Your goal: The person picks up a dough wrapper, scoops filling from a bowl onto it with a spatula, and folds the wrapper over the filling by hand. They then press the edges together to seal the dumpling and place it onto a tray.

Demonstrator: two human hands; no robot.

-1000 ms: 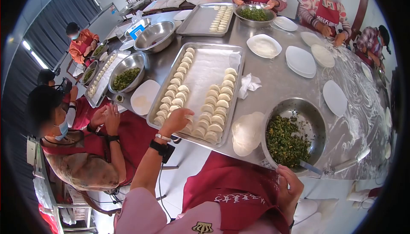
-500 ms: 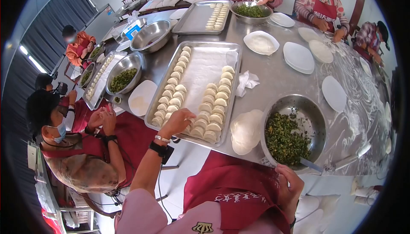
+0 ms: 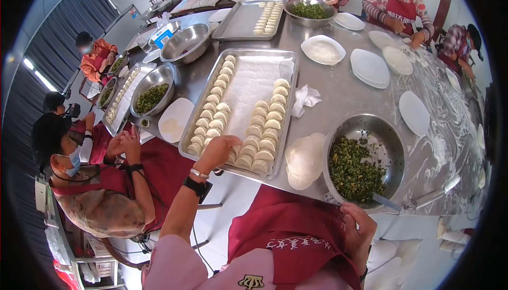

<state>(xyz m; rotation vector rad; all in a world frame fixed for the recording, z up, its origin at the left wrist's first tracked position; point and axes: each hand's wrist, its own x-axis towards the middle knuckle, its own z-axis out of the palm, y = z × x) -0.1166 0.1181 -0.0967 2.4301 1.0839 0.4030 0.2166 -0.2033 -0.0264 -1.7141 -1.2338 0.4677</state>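
Observation:
My left hand (image 3: 218,151) reaches over the near end of a metal tray (image 3: 293,105), fingers closed at a pale dumpling (image 3: 231,156); the fingertips partly hide the contact. Lined with white paper, the tray carries rows of folded dumplings (image 3: 272,115) along both sides. My right hand (image 3: 359,227) is by the table's near edge, fingers curled and nothing visible in them. Just beyond it stands a steel bowl (image 3: 394,136) of chopped green filling (image 3: 357,171), with a flat-bladed spatula (image 3: 385,202) in it. A floury pale dough heap (image 3: 305,161) lies between tray and bowl.
White plates (image 3: 369,69) and a crumpled tissue (image 3: 306,100) lie on the floured steel table (image 3: 338,97). Another filling bowl (image 3: 153,93) and tray (image 3: 248,20) stand farther off. A co-worker (image 3: 100,184) sits close on my left; others work around the table.
My left hand stays at the near end of the tray, its fingertips lifted slightly. My right hand has hardly moved. Across the table, a co-worker's hands have moved apart.

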